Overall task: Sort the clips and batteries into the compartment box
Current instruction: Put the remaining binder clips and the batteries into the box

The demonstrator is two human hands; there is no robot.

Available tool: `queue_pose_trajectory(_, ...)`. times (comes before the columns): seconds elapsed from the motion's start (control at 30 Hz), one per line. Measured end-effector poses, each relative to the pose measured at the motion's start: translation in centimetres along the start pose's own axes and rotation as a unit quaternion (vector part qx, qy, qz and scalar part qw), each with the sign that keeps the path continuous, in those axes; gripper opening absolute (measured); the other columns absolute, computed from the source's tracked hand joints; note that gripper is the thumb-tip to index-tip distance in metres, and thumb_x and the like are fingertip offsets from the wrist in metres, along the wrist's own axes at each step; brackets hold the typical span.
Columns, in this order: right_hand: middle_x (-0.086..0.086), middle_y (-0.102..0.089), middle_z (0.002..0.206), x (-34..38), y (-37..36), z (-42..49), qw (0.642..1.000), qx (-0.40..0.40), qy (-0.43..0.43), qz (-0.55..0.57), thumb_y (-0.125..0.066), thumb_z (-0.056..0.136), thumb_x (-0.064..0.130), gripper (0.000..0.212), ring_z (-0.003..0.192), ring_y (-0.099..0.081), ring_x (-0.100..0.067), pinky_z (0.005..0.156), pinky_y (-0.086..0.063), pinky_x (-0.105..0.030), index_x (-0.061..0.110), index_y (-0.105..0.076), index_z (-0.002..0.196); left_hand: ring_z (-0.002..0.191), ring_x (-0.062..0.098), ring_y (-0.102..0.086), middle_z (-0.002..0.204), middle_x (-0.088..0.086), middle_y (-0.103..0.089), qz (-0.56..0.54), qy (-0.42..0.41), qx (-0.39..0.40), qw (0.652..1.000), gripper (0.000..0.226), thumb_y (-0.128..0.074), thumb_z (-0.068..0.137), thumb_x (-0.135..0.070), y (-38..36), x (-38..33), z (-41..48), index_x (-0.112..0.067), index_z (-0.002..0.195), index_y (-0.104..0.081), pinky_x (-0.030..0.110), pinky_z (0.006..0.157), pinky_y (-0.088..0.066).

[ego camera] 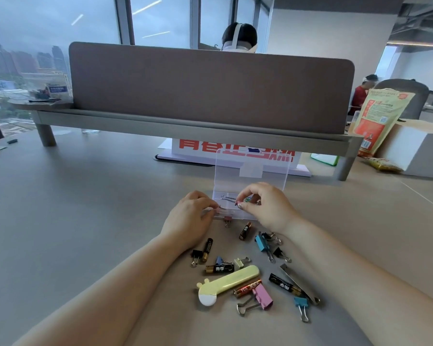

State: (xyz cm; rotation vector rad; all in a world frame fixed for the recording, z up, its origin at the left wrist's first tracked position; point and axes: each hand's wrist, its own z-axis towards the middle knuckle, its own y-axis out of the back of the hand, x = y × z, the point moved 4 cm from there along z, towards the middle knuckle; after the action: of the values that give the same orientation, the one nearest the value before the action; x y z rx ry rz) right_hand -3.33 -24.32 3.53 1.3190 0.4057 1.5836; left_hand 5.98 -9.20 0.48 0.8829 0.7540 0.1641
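Head view: right hand (265, 208) pinches clip (237, 201) beyond TCL battery (246, 287) and 南孚 battery (219, 268).

We look from a single head-worn wide-angle camera — forward and down across the table (85, 196), our left hand (190, 218) and right hand (268, 208) close below, the desk divider (210, 88) and windows (160, 18) far off.

Yellow giraffe case (231, 279), orange bag (379, 118)
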Motion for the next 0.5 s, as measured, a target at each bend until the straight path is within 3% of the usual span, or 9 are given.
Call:
queue_pose_trajectory(0.17,0.004,-0.060,0.098,-0.4,-1.0,0.4,0.995,0.050,0.025,-0.084,-0.060,0.090,0.021,0.013,0.098,-0.053,-0.016,0.088,-0.045,-0.033,0.019,-0.071,0.094,0.095,0.011,-0.058,0.111,-0.007,-0.056,-0.006,0.004,-0.013,1.000,0.016,-0.054,0.092,-0.032,0.2,0.0,0.0,-0.026,0.104,-0.063,0.030,0.080,-0.051)
queue_pose_trajectory(0.23,0.003,-0.063,0.101,-0.5,-0.6,-0.1,0.995,0.050,0.040,-0.078,-0.059,0.090,0.020,0.015,0.101,-0.053,-0.015,0.092,-0.044,-0.033,0.018,-0.073,0.096,0.094,0.010,-0.057,0.109,-0.009,-0.054,0.000,-0.005,-0.016,1.000,0.016,-0.055,0.092,-0.031,0.2,-0.1,0.0,-0.027,0.104,-0.063,0.028,0.078,-0.050)
queue_pose_trajectory(0.37,0.006,-0.065,0.101,-1.1,1.2,-2.0,0.999,0.026,0.027,0.005,-0.062,0.088,0.019,0.012,0.096,-0.055,-0.008,0.086,-0.044,-0.024,0.022,-0.072,0.094,0.088,0.004,-0.054,0.103,-0.012,-0.053,-0.006,-0.030,0.002,1.000,0.013,-0.059,0.090,-0.030,0.7,-0.9,-0.4,-0.028,0.101,-0.064,0.018,0.074,-0.045)
queue_pose_trajectory(0.5,0.012,-0.063,0.102,-2.3,2.4,-4.8,0.993,0.100,0.000,0.061,-0.074,0.078,0.032,0.021,0.097,-0.055,-0.001,0.081,-0.042,-0.019,0.027,-0.071,0.098,0.082,0.002,-0.053,0.097,-0.012,-0.055,-0.052,-0.031,0.095,0.994,0.011,-0.062,0.087,-0.034,1.6,-2.8,-1.4,-0.028,0.096,-0.064,0.012,0.069,-0.043)
